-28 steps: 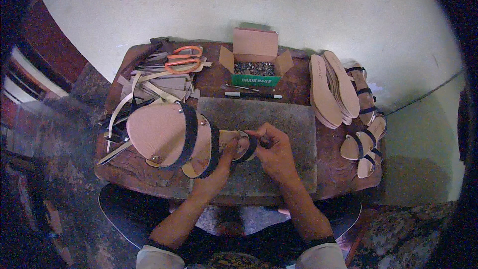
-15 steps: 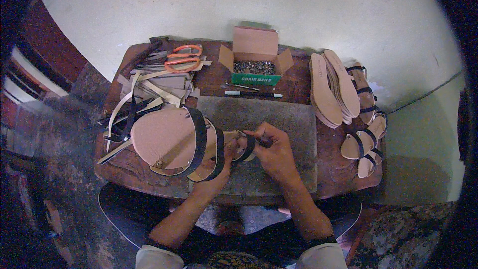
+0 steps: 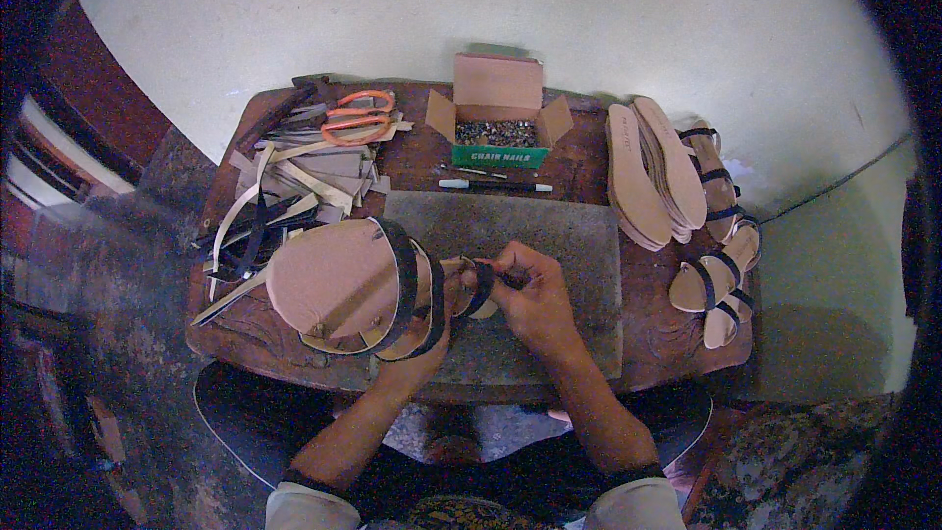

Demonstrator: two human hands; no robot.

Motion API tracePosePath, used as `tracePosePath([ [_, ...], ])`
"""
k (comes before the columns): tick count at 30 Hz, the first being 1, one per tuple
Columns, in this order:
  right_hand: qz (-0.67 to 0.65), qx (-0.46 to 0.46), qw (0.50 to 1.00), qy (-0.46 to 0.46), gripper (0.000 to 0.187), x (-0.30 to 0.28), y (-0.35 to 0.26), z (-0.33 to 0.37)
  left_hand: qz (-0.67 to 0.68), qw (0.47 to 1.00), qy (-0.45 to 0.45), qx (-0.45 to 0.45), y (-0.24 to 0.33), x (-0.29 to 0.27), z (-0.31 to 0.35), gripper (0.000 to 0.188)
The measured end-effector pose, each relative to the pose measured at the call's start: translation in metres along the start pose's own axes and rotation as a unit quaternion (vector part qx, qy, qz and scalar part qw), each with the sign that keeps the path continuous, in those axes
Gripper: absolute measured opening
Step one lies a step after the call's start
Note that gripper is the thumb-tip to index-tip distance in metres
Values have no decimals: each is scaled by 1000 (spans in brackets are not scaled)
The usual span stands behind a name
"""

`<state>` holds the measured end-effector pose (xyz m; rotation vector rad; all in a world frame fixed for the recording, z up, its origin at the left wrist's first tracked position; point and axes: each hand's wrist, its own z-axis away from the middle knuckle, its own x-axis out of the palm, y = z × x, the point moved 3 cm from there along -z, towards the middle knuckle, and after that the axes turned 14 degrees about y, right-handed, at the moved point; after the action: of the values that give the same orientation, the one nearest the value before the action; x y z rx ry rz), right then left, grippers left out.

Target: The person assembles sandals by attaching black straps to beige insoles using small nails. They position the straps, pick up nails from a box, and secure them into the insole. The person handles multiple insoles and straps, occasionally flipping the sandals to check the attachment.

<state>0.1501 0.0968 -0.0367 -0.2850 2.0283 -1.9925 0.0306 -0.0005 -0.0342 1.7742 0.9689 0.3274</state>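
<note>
1. In hand: a tan leather sandal with dark straps (image 3: 343, 287), sole turned up and tilted, held over the left part of the dark grey stone slab (image 3: 549, 236) on the brown wooden bench (image 3: 638, 275).
2. Left hand (image 3: 437, 334): grip closed around the sandal's narrow end from below. Right hand (image 3: 525, 290): fingers pinched together on a loose dark strap loop (image 3: 481, 290) at that same end. Whether a small tool sits inside the pinch, I cannot tell.
3. Progress, as a judgement: two dark straps already cross the sandal body; the third loop at the end is not yet seated, so strapping looks past the midpoint but unfinished on this piece.
4. Done stock: strapped tan sandals (image 3: 716, 265) lie at the right bench edge; I count about four, but overlap makes this uncertain.
5. Left to do: a stack of bare tan insoles (image 3: 653, 172) stands just beside them, roughly four or five, edges merged.
6. Supplies, counted: one open cardboard box of small metal nails (image 3: 498, 128); one pair of orange-handled scissors (image 3: 353, 116); one white pen-like marker (image 3: 496, 185); a heap of cut tan and dark strips (image 3: 285, 186), too many and too tangled to count.
</note>
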Motion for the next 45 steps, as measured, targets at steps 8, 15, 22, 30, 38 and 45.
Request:
tracePosePath([
  [8,23,-26,999,8,11,-2,-1,-1,-17,1000,-3,-24,-2,1,1,24],
  [15,12,3,1000,18,19,-3,-4,-2,-78,948,-38,-307,7,-2,-3,36],
  [22,-2,-22,1000,14,23,-2,-16,-2,170,936,27,-307,-1,2,-9,22],
  [30,-40,32,998,-29,20,-2,-12,-1,122,939,-22,-321,20,-4,-19,23],
  [38,-55,49,997,-27,18,-2,-10,-2,150,939,-8,-309,16,-1,-16,23],
  [45,-51,55,997,-22,16,-3,-19,0,109,944,-38,-308,26,-4,-19,23],
])
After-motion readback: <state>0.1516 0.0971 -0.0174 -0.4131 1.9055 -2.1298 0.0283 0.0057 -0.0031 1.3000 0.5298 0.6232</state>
